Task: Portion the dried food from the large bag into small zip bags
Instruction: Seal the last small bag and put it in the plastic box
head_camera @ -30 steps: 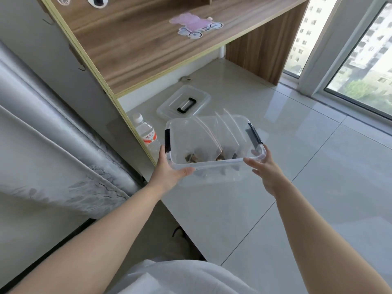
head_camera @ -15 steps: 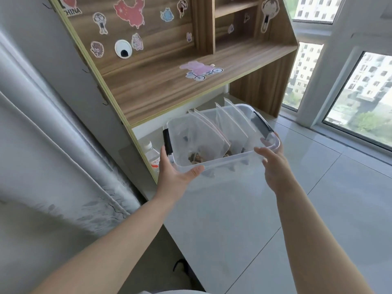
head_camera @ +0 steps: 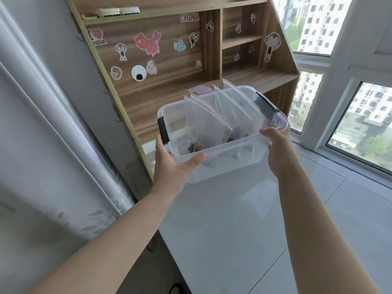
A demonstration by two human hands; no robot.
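Clear bin of zip bags was held aloft — left hand and right hand gripped its ends — before a stickered wooden shelf; curtain hung leftward.

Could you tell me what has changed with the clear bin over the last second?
The clear bin has been lifted from floor level, where the lid and water bottle lay, up to the front of the sticker-covered wooden desk. The left hand and right hand keep their grip on its ends. The zip bags still stand inside.
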